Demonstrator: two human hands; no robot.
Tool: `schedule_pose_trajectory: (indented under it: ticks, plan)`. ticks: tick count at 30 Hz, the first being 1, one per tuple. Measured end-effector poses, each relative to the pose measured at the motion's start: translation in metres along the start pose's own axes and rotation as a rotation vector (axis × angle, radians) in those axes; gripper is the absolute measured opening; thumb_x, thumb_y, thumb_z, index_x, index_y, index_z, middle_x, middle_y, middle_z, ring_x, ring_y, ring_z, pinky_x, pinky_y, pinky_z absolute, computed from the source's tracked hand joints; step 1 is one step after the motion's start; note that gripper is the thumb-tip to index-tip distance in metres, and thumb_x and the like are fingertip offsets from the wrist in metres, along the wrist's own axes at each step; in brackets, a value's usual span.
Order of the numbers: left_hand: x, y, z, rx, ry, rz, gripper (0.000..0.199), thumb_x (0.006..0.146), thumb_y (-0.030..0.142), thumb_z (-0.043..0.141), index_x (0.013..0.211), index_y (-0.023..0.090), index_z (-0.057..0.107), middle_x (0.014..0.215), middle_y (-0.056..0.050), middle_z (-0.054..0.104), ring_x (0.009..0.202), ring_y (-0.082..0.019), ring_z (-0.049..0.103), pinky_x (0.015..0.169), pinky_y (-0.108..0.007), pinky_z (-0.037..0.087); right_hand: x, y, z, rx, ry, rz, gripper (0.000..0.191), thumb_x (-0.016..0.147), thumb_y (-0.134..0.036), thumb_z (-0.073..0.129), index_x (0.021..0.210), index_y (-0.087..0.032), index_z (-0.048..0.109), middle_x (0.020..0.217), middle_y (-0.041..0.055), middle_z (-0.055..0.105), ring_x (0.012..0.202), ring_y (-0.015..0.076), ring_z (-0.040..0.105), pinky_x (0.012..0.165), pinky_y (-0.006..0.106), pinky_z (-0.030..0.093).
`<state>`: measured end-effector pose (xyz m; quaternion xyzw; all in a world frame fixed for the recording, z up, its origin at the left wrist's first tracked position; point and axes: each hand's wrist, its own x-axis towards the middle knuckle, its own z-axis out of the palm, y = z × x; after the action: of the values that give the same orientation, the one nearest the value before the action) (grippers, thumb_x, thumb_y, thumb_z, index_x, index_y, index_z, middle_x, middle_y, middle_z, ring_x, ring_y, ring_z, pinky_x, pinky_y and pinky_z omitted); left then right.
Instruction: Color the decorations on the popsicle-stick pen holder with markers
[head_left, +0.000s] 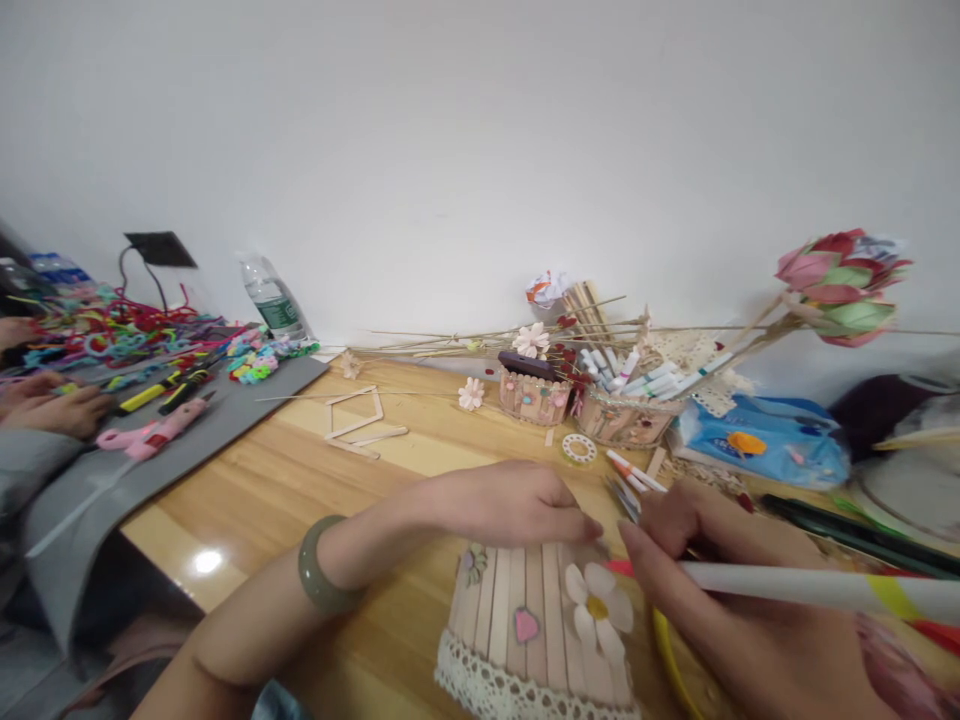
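Note:
Below the middle of the view is a craft-stick holder with lace along its near edge, a white flower, a small pink piece and a greenish flower on its side. My left hand, wearing a green bangle, is closed over its far edge, with the fingertips partly hidden. In my right hand is a white marker with a yellow band, gripped like a pen. A red tip shows by its fingers, near the holder's right side. Metal points show just beyond that hand.
Two decorated stick baskets stand by the wall, one full of markers. A tape roll, a blue wipes pack and a paper bouquet lie nearby. At left, another person's hands are near a pink glue gun and pipe cleaners.

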<state>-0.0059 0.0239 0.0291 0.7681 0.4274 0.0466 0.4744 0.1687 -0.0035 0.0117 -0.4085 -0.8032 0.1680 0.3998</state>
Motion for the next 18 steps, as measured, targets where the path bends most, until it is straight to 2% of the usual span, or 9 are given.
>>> schedule_pose_trajectory:
  ticks: [3,8,12,18]
  plan:
    - [0.0002,-0.0003,0.0000,0.006,-0.001,-0.011,0.034,0.081,0.038,0.039,0.056,0.016,0.042,0.055,0.004,0.036,0.050,-0.008,0.036,0.046,-0.020,0.029,-0.0004,0.0024,0.0010,-0.010,-0.044,-0.037,0.028,0.079,-0.022,0.048,0.054,-0.023,0.035,0.044,-0.0069,0.045,0.038,0.0091,0.042,0.037,0.020,0.033]
    - [0.0005,-0.0014,0.0003,0.002,0.001,0.000,0.035,0.081,0.039,0.039,0.056,0.016,0.041,0.055,0.004,0.036,0.048,-0.007,0.034,0.044,-0.019,0.028,0.0006,0.0058,0.0001,-0.009,-0.005,-0.079,0.029,0.079,-0.021,0.048,0.054,-0.023,0.033,0.043,-0.0077,0.043,0.036,0.0084,0.041,0.035,0.019,0.032]
    - [0.0003,-0.0021,0.0007,-0.001,0.004,-0.013,0.033,0.081,0.039,0.040,0.058,0.016,0.044,0.055,0.004,0.037,0.050,-0.008,0.035,0.044,-0.019,0.028,0.0020,0.0042,-0.0005,-0.008,-0.034,-0.085,0.029,0.080,-0.023,0.048,0.054,-0.023,0.034,0.043,-0.0075,0.044,0.037,0.0088,0.042,0.036,0.019,0.033]
    - [0.0000,-0.0017,0.0009,0.001,0.009,-0.004,0.035,0.081,0.038,0.040,0.055,0.016,0.041,0.055,0.005,0.036,0.048,-0.007,0.034,0.045,-0.019,0.028,0.0006,0.0032,-0.0007,-0.021,-0.012,-0.070,0.028,0.078,-0.019,0.048,0.054,-0.023,0.034,0.042,-0.0076,0.045,0.036,0.0085,0.042,0.035,0.019,0.033]
